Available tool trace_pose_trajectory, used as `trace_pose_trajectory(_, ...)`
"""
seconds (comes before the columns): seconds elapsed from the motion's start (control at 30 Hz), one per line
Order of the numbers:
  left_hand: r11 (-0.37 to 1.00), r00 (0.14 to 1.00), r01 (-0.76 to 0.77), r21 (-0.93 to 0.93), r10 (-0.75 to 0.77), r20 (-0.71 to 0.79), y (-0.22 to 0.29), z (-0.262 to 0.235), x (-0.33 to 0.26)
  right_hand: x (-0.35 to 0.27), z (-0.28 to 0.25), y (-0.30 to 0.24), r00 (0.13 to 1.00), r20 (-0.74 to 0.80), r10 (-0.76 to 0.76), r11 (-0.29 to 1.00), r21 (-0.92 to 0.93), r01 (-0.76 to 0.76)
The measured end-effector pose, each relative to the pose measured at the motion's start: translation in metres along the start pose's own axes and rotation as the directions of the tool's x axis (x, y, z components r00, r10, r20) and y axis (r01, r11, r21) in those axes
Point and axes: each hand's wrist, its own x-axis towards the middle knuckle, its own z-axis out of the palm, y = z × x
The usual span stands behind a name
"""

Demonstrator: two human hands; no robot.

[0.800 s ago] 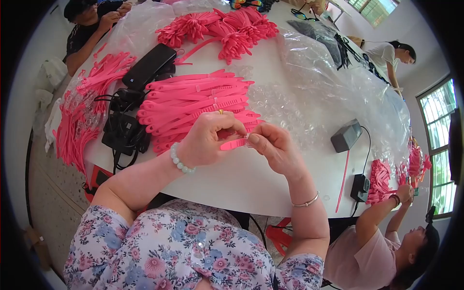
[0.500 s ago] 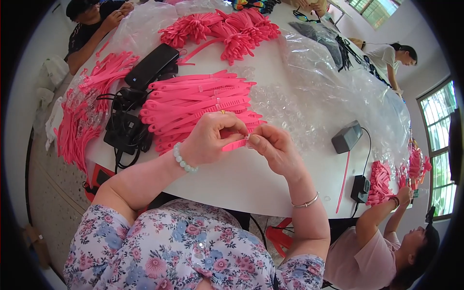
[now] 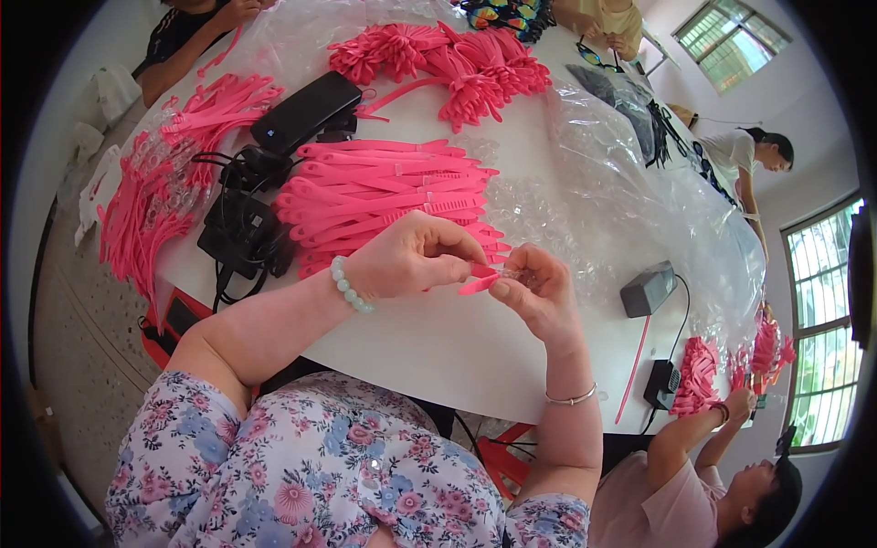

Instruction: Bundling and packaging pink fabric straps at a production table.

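Note:
My left hand [image 3: 408, 259], with a pale bead bracelet at its wrist, pinches a pink rubber strap [image 3: 479, 284] between thumb and forefinger. The strap's short end sticks out toward my right hand [image 3: 541, 290]. The right thumb and fingers close on a small clear plastic piece [image 3: 520, 273] at the strap's tip; its exact shape is too small to tell. Just beyond my hands lies a wide stack of pink straps [image 3: 384, 196], lined up side by side. Loose clear plastic pieces [image 3: 530, 215] are heaped right of that stack.
Black power adapters with cables [image 3: 239, 233] and a black box [image 3: 306, 111] stand left of the stack. More pink straps [image 3: 151, 219] hang over the table's left edge. Clear plastic sheeting [image 3: 658, 196] covers the right. A grey device [image 3: 647, 289] and several co-workers surround the table.
The view has tilted slightly. The strap between my hands is turned, with its end now showing beside my right thumb, and my right hand has shifted a little to the right.

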Motion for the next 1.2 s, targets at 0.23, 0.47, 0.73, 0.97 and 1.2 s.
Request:
trace_pose_trajectory(0.23, 0.972, 0.975, -0.22, 0.088, 0.215, 0.058, 0.007, 0.009, -0.003, 0.008, 0.011, 0.003, 0.948, -0.238, -0.21, 0.971, -0.167, 0.173)
trace_pose_trajectory(0.47, 0.971, 0.972, -0.228, 0.07, 0.231, -0.043, -0.003, 0.008, 0.001, 0.006, 0.011, -0.004, 0.838, -0.102, -0.536, 0.753, -0.507, 0.42)
trace_pose_trajectory(0.73, 0.975, 0.977, -0.21, 0.07, 0.211, -0.017, -0.002, 0.011, 0.0, 0.001, 0.006, -0.001, 0.921, -0.135, -0.364, 0.93, -0.107, 0.352)
trace_pose_trajectory(0.97, 0.989, 0.988, -0.144, 0.016, 0.145, -0.053, 0.005, 0.01, -0.001, 0.001, 0.009, -0.009, 0.97, -0.121, -0.211, 0.977, -0.02, 0.21)
trace_pose_trajectory(1.2, 0.98, 0.979, -0.185, 0.075, 0.19, -0.074, -0.004, 0.012, 0.0, 0.001, 0.011, -0.007, 0.976, -0.123, -0.179, 0.972, -0.177, 0.156)
